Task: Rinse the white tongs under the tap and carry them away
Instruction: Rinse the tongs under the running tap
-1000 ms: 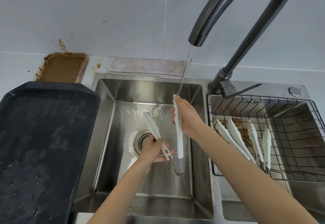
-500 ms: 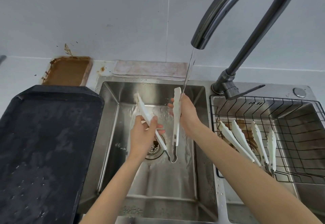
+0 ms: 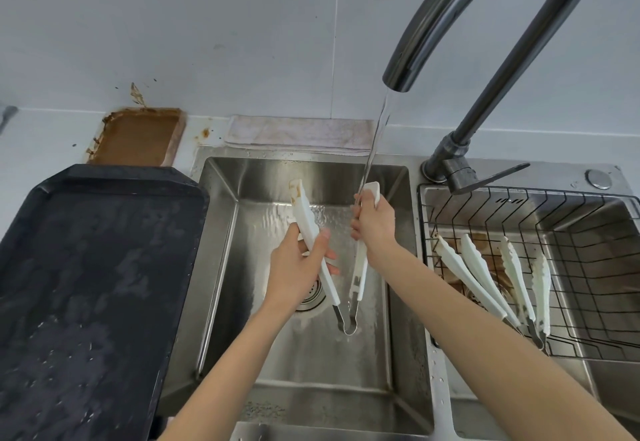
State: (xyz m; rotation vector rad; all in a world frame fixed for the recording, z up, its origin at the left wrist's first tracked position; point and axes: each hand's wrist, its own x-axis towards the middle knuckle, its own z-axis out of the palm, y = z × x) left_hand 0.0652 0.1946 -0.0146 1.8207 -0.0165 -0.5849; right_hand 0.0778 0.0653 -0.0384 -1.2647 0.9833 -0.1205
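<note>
Both forearms reach forward over the steel sink, each hand closed on one arm of the white tongs — the left hand wrapped round the left arm, the right hand gripping the right arm near its tip. The tongs are spread in a V, hinge low, tips up, under the stream from the dark tap. A wet black tray lies to the left — more white tongs rest in a wire basket to the right.
</note>
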